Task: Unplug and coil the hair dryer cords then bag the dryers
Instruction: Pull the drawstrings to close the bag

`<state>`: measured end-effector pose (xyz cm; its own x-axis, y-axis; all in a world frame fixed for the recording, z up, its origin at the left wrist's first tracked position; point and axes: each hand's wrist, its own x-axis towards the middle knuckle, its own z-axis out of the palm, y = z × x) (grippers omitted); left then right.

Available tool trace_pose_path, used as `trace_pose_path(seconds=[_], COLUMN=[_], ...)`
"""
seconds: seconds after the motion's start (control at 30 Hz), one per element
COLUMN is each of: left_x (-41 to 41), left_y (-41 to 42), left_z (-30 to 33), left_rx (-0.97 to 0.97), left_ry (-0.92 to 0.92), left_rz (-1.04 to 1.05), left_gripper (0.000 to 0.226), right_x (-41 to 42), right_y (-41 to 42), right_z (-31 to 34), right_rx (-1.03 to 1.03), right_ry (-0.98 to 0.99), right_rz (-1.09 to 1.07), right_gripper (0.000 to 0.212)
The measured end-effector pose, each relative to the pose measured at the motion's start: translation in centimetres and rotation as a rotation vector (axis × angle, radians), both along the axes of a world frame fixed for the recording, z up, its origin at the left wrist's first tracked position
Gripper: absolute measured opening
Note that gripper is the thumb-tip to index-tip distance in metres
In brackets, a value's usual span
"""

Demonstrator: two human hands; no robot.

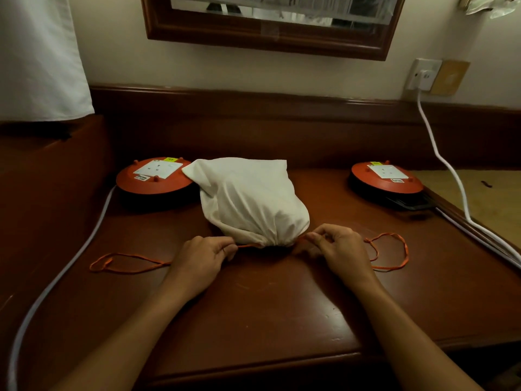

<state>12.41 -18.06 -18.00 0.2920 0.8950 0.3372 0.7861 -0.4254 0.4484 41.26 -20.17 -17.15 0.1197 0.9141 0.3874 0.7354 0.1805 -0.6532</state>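
A white cloth drawstring bag point(248, 198) lies bulging on the brown wooden desk point(253, 306), its mouth gathered tight toward me. What fills it is hidden. My left hand point(203, 256) pinches the orange drawstring point(127, 262) at the left of the bag's mouth. My right hand point(335, 246) pinches the orange drawstring's other end point(394, 251) at the right of the mouth. Both string loops trail loose on the desk outside my hands.
Two orange extension cord reels stand at the back, one at the left point(153, 176) touching the bag, one at the right point(384, 177). White cables run along the left point(56, 280) and right point(451, 170) desk edges. A wall socket point(423, 74) holds a white plug. A mirror point(267, 24) hangs above.
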Motion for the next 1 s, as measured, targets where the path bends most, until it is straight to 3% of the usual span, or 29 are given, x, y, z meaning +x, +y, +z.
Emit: trace_pose_path(seconds=[0.2, 0.4, 0.53, 0.7, 1.0], left_x=[-0.3, 0.0, -0.8, -1.5, -2.6], left_y=[0.3, -2.2, -4.8, -8.1, -7.9], left_z=[-0.1, -0.3, 0.1, 3.4, 18.2], left_rx=[0.006, 0.045, 0.118, 0.021, 0.166], left_ry=[-0.136, -0.094, -0.054, -0.111, 0.444], left_rz=[0.072, 0.172, 0.094, -0.022, -0.073], left_gripper=[0.037, 0.033, 0.031, 0.030, 0.023], right_x=[-0.1, -0.2, -0.6, -1.5, -2.9], right_y=[-0.6, -2.6, -5.5, -9.8, -9.7], right_z=[0.2, 0.7, 0.8, 4.6, 18.3], right_rx=[0.085, 0.013, -0.013, -0.022, 0.144], right_ry=[0.053, -0.006, -0.028, -0.085, -0.212], right_rz=[-0.140, -0.120, -0.041, 0.123, 0.189], right_gripper=[0.020, 0.021, 0.027, 0.030, 0.013])
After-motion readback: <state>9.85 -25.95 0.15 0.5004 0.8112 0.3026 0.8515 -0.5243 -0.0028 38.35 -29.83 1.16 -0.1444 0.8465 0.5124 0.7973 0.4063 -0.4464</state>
